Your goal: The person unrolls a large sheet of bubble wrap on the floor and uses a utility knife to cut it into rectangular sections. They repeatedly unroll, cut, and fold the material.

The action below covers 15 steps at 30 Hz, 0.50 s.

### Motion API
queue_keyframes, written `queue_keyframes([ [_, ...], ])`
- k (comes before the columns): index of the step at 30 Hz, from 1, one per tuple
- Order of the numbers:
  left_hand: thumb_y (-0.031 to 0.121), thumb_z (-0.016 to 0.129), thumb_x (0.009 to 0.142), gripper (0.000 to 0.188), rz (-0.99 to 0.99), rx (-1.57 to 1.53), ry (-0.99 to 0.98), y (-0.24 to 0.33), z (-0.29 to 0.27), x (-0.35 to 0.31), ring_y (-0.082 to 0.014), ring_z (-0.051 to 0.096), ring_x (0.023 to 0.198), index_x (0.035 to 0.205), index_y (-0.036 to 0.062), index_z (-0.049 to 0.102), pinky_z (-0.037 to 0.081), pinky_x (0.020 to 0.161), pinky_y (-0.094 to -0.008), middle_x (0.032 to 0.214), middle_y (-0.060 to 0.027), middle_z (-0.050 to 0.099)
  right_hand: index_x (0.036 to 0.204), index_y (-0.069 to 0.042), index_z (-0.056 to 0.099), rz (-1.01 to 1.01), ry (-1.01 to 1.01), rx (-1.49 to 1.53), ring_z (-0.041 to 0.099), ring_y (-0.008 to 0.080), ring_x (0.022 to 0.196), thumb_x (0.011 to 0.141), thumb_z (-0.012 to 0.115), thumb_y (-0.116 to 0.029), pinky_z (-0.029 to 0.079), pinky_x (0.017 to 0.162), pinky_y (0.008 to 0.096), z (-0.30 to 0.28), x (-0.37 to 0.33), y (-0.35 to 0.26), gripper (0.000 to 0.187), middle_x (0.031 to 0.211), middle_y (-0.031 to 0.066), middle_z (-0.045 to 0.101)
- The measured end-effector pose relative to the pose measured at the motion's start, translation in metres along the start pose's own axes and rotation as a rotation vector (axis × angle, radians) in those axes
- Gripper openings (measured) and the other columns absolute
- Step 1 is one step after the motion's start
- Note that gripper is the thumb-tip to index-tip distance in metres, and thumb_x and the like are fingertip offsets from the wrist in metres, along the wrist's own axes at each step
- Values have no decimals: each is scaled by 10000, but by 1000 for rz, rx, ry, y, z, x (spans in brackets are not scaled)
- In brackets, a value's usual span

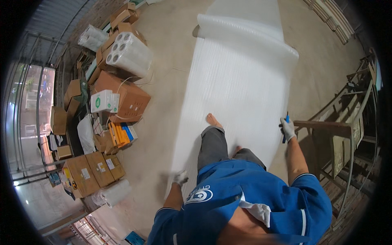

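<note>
A long white sheet of bubble wrap point(241, 77) lies spread over the floor beneath me, and I stand barefoot on it. Toward its far end a thick roll or fold of the same wrap point(249, 32) crosses the sheet. My right hand point(288, 130), in a pale glove, is closed round a slim blue-and-black tool point(287, 119); its exact kind is too small to make out. It hovers by the sheet's right edge. Near the left edge, my gloved left hand point(179, 177) hangs low; its fingers look curled but are slightly blurred, and nothing shows in them.
Cardboard boxes point(87, 171), a large brown carton point(126, 98) and plastic-wrapped rolls point(130, 53) crowd the left side. On the right, close to my right arm, stands a wooden and metal frame point(326, 127). Long poles point(332, 18) lie at the far right.
</note>
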<state>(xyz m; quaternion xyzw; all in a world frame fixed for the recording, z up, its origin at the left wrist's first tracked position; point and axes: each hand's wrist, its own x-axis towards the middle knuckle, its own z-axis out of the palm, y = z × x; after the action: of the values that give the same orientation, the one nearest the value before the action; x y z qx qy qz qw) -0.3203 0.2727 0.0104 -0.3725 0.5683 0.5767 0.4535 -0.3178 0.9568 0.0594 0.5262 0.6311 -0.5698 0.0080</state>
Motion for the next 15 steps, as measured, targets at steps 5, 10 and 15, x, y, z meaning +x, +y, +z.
queue_keyframes([
  [5, 320, 651, 906, 271, -168, 264, 243, 142, -7, 73, -175, 541, 606, 1076, 109, 645, 422, 518, -327, 717, -37, 547, 909, -83, 605, -43, 13, -18, 433, 57, 437, 878, 699, -244, 343, 397, 238, 81, 63, -103, 189, 675, -2, 581],
  [10, 283, 657, 921, 182, 170, 354, 186, 421, 54, 165, -119, 471, 514, 839, 131, 600, 372, 452, -310, 743, -18, 580, 936, -61, 615, 90, 5, -125, 516, 91, 487, 826, 736, -203, 410, 419, 257, 143, 84, -117, 217, 673, 18, 601],
  [15, 295, 702, 895, 424, 475, 399, 64, 681, 200, 219, -165, 629, 830, 1227, 45, 615, 532, 747, -322, 981, -57, 657, 931, -61, 616, 306, 100, -44, 517, 102, 478, 831, 723, -191, 411, 413, 265, 181, 119, -127, 196, 679, 35, 613],
])
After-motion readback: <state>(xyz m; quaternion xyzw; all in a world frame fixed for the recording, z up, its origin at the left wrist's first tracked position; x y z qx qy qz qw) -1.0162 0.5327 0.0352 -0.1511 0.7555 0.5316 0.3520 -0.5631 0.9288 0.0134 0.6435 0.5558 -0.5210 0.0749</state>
